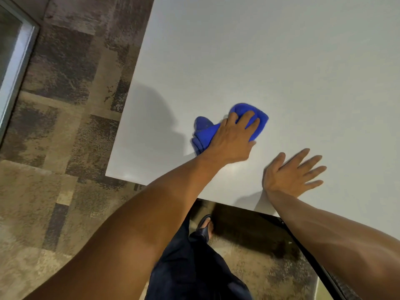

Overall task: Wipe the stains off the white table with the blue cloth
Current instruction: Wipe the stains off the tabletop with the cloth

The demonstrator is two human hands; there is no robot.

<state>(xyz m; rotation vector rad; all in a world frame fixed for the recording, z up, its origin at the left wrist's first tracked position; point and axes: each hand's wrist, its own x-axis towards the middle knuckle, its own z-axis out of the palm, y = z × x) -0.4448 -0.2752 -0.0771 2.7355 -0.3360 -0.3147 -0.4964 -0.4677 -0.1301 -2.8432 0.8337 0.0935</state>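
Your left hand (232, 139) is pressed down on the blue cloth (227, 125), fingers curled over its bunched top and gripping it against the white surface (281, 61). Your right hand (292, 174) lies released, palm flat and fingers spread, on the surface just beside the cloth and near the front edge, apparently bracing you.

The cloth sits towards the near left part of the surface, a loose fold trailing out to the left of your hand. No stains are plainly visible from here; the glare and pale finish may be hiding them, so you could easily sweep past a mark or think the job is done too early.

Because the cloth is wadded up, only a small patch likely touches the surface, and the trailing fold could drag or slip free. Leaning hard on the flat right hand near the edge might also shift the surface over the carpeted floor (54, 126).
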